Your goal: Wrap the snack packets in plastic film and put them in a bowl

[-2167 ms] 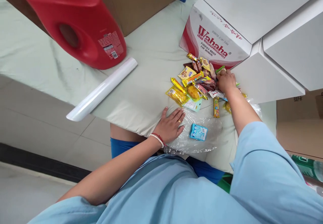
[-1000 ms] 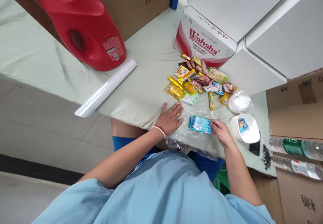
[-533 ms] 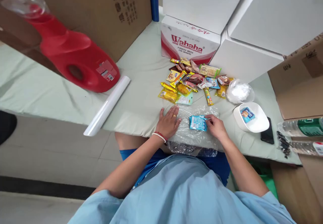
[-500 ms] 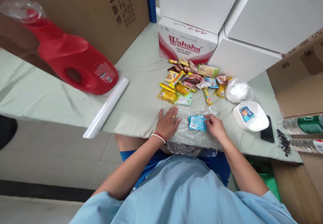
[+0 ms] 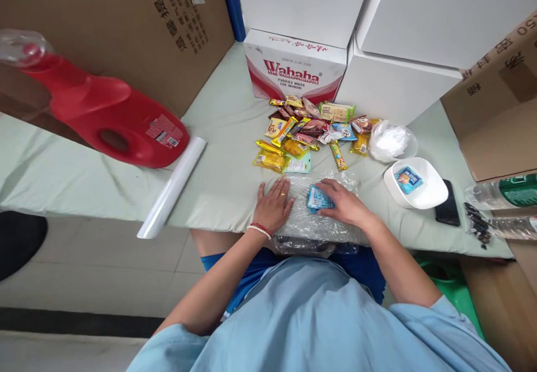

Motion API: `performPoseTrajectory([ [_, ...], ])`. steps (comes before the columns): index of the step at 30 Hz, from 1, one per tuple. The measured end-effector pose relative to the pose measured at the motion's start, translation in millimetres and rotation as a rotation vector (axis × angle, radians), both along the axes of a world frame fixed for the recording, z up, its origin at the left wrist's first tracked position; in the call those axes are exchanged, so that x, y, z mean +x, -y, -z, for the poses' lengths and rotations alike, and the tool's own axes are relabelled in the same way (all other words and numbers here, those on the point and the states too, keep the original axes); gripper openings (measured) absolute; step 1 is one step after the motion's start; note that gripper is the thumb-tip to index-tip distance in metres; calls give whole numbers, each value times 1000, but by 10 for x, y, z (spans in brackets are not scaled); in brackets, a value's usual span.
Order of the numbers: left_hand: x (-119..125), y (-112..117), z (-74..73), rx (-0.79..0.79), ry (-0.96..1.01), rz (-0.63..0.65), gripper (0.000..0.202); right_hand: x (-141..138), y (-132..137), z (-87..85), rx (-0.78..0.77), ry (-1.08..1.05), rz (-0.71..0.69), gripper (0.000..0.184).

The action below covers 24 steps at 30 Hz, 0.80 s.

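Observation:
A clear plastic film (image 5: 293, 224) lies at the table's near edge. My left hand (image 5: 271, 207) rests flat on the film's left side, fingers stretched out. Near the film's middle are small blue snack packets (image 5: 318, 198), apparently stacked. My right hand (image 5: 346, 204) spans them from the right, thumb at the near edge and fingers at the far edge, covering part of them. Just beyond the film is a pile of wrapped snacks (image 5: 310, 128). To the right, a white plastic bowl (image 5: 434, 193) contains another blue packet (image 5: 408, 180).
A red jug (image 5: 121, 114) and a white roll (image 5: 172, 190) are on the left. Behind the snacks stands a Wahaha carton (image 5: 293, 70). A knotted plastic bag (image 5: 392, 141), a black phone (image 5: 448, 204) and plastic bottles (image 5: 518, 198) are on the right.
My right hand has gone from pinching the packets' right edge to reaching over them, with thumb and fingers on opposite edges. The left hand stays flat. The view has shifted slightly.

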<state>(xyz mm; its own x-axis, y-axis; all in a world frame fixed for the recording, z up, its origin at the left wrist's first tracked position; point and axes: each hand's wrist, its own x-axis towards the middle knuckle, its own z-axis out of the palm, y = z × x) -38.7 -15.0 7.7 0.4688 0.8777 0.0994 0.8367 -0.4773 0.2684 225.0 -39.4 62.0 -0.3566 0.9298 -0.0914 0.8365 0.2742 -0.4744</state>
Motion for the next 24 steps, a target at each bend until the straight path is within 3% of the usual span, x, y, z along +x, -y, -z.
performPoseTrajectory([
  [3, 15, 0, -19, -11, -15, 0, 59, -103, -44, 1, -39, 147, -99, 83],
  [9, 25, 1, -33, -25, -20, 2, 57, -157, 9, 38, 1, 152, -127, 80],
  [15, 26, -2, -36, -42, -7, -4, 57, -93, 43, -50, -45, 226, -28, 79],
  [24, 19, 6, -24, -45, 28, -3, 56, -231, -68, -164, -112, 354, -163, 72],
])
